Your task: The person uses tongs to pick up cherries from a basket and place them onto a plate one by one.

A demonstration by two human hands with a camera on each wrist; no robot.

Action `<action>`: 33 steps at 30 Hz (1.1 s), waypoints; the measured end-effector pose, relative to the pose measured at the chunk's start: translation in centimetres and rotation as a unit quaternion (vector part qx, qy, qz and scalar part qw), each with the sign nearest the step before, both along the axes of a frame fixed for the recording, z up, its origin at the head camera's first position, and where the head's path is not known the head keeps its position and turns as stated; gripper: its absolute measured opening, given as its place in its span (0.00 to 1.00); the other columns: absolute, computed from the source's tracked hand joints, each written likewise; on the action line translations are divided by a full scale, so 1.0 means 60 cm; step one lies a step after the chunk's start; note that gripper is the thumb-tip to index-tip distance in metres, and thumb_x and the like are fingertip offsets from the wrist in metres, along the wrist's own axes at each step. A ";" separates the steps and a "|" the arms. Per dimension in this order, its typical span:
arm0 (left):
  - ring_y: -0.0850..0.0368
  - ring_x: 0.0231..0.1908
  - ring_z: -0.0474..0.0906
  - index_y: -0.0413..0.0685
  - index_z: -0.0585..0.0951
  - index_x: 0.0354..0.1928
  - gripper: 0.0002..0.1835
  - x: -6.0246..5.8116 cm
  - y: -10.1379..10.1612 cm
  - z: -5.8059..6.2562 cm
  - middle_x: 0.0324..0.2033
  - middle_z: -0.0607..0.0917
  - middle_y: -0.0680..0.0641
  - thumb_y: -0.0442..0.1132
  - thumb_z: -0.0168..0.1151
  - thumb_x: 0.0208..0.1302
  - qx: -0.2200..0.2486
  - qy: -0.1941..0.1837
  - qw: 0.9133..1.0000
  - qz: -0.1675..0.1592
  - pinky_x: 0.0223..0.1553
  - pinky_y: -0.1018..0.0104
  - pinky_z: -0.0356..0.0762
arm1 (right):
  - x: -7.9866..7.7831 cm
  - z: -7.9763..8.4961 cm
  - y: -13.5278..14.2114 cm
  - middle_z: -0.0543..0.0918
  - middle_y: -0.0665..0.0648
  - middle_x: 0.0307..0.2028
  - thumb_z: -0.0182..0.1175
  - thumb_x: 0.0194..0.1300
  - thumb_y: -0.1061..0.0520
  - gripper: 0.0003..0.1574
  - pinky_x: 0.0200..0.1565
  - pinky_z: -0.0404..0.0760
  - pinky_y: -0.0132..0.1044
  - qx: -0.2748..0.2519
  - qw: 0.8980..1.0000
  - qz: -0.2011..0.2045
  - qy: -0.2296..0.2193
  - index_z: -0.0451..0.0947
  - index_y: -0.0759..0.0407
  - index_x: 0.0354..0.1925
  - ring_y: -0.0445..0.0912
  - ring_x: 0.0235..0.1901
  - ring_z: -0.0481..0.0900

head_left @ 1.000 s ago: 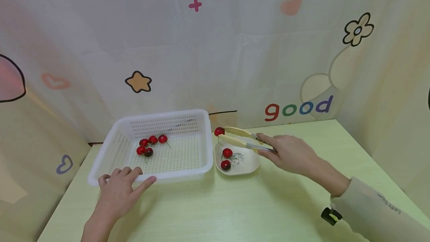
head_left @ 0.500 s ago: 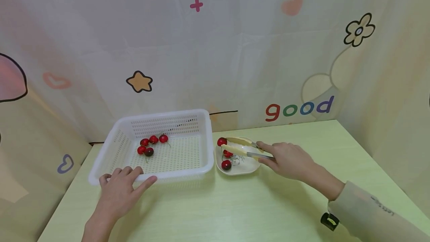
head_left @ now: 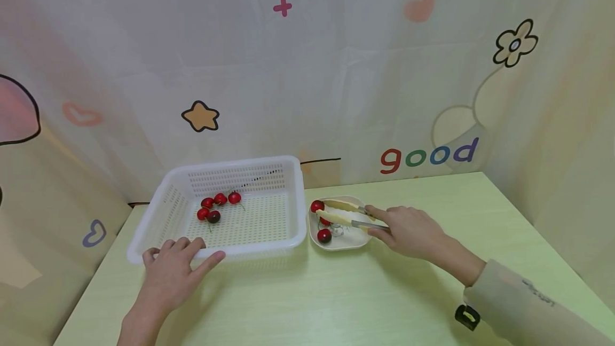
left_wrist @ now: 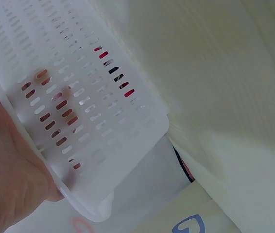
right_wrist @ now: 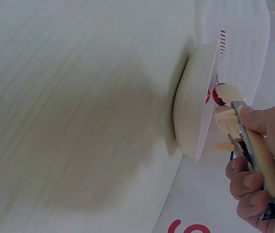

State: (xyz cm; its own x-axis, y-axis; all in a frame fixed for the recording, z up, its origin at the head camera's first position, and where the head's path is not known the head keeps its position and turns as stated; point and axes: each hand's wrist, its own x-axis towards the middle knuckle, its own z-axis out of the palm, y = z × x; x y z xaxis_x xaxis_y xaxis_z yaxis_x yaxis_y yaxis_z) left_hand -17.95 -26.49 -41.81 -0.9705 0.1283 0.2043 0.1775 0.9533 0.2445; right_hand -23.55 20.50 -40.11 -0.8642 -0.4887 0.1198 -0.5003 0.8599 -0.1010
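My left hand (head_left: 175,276) grips the near rim of a white plastic basket (head_left: 274,247), fingers over the edge; in the left wrist view the fingers show through the slots. Several red cherries (head_left: 207,203) with stems lie inside, toward the back left. My right hand (head_left: 408,231) holds metal tongs with cream tips (head_left: 338,218), also seen in the right wrist view as tongs (right_wrist: 259,150). The tips reach over a small cream dish (head_left: 355,239). A cherry (head_left: 317,206) is at the tips, over the dish's left side. Below it, a second cherry is partly hidden, and another cherry (head_left: 324,236) lies at the front.
The dish stands right beside the basket on a pale green-yellow table (head_left: 307,303). A patterned curtain (head_left: 336,95) hangs behind the table and along both sides. A black-and-yellow device (head_left: 467,317) sits under the right sleeve.
The right hand has lowered the tongs and cherry from above the dish's back left corner down into the dish. The left hand and basket stay put.
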 end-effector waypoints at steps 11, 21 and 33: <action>0.40 0.45 0.74 0.52 0.82 0.47 0.30 0.001 0.001 0.000 0.37 0.80 0.50 0.72 0.53 0.69 -0.001 0.002 1.000 -0.001 0.49 0.31 0.53 | -0.001 -0.004 -0.006 0.83 0.53 0.32 0.65 0.71 0.43 0.33 0.26 0.67 0.37 -0.006 1.000 0.002 -0.015 0.77 0.57 0.67 0.43 0.24 0.69; 0.40 0.45 0.73 0.53 0.82 0.47 0.30 0.001 0.001 0.001 0.36 0.79 0.50 0.72 0.54 0.69 0.004 0.003 1.000 0.000 0.50 0.31 0.53 | -0.001 -0.003 -0.006 0.84 0.55 0.34 0.64 0.72 0.41 0.35 0.25 0.67 0.37 -0.001 1.000 -0.011 -0.018 0.75 0.58 0.68 0.43 0.24 0.69; 0.39 0.45 0.73 0.53 0.82 0.46 0.31 -0.001 0.000 0.000 0.36 0.79 0.50 0.73 0.53 0.69 0.001 0.002 1.000 0.002 0.50 0.30 0.53 | -0.003 0.006 -0.006 0.80 0.51 0.28 0.65 0.71 0.41 0.36 0.23 0.65 0.36 -0.022 1.000 -0.014 -0.014 0.75 0.58 0.69 0.42 0.22 0.68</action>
State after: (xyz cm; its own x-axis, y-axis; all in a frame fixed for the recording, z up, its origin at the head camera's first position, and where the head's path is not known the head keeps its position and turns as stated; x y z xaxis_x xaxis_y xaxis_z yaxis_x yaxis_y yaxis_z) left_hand -17.99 -26.47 -41.84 -0.9703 0.1246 0.2074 0.1748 0.9536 0.2450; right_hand -23.74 20.11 -39.78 -0.8806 -0.4593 0.1167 -0.4729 0.8677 -0.1534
